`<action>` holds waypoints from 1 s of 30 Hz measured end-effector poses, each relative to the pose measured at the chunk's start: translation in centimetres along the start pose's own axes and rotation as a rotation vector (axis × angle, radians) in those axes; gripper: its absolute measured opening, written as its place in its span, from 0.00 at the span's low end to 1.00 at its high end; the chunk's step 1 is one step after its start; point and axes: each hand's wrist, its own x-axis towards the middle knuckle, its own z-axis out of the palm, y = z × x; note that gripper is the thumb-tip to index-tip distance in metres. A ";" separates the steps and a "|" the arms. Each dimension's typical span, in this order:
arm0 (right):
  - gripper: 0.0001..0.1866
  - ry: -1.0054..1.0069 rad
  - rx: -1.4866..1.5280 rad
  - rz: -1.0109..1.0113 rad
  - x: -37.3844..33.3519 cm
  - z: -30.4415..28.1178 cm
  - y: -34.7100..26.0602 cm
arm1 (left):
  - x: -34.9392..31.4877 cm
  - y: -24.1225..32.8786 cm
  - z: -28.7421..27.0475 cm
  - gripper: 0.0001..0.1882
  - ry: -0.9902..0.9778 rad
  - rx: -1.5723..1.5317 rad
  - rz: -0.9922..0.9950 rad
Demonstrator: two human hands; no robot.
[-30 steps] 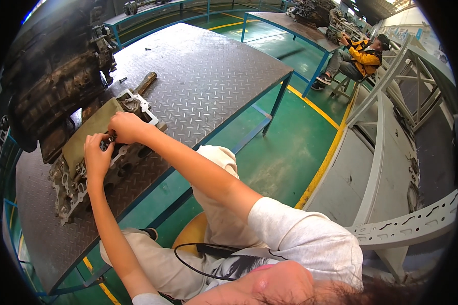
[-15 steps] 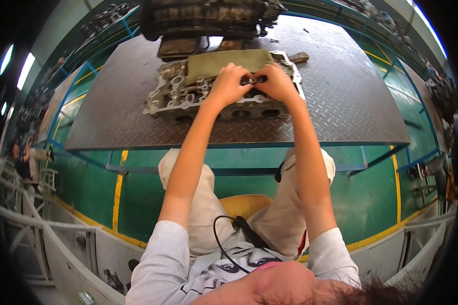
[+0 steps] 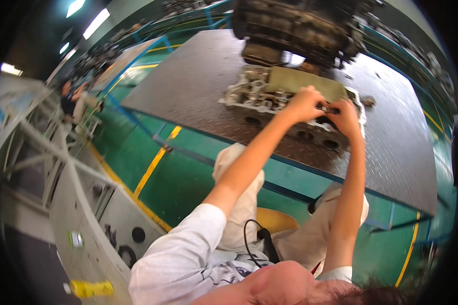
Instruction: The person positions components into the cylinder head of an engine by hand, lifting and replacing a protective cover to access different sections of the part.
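A metal engine cylinder head (image 3: 263, 105) lies on the steel-plate bench (image 3: 183, 76), its row of dark round ports facing me. Over its far side is spread an olive-green cloth (image 3: 303, 81). My left hand (image 3: 304, 105) and my right hand (image 3: 346, 119) meet above the right part of the head. Between their closed fingertips is a small dark metal part (image 3: 328, 109), gripped from both sides. Its exact kind is too small to make out. Fingers partly hide the head beneath.
A large dark engine block (image 3: 295, 30) stands behind the cylinder head. To its right lies a small brownish part (image 3: 368, 101). A yellow bottle (image 3: 90, 288) is at the lower left, near a pale railing (image 3: 61, 152). Another person (image 3: 72, 99) sits far left.
The view has swung left and tilted, so the bench and hands appear farther right. Both hands still hold the small dark part over the cylinder head.
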 end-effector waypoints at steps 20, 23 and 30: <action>0.15 -0.043 -0.019 0.023 1.1 -0.1 -3.7 | -3.2 -4.6 -12.5 0.12 -0.058 0.107 -0.384; 0.14 -0.027 0.056 0.015 1.2 -0.1 -4.0 | -4.2 -5.0 -11.1 0.10 0.024 0.212 -0.322; 0.12 0.081 0.139 -0.019 1.0 -0.1 -5.0 | -4.4 -3.2 -9.4 0.13 -0.070 0.193 -0.164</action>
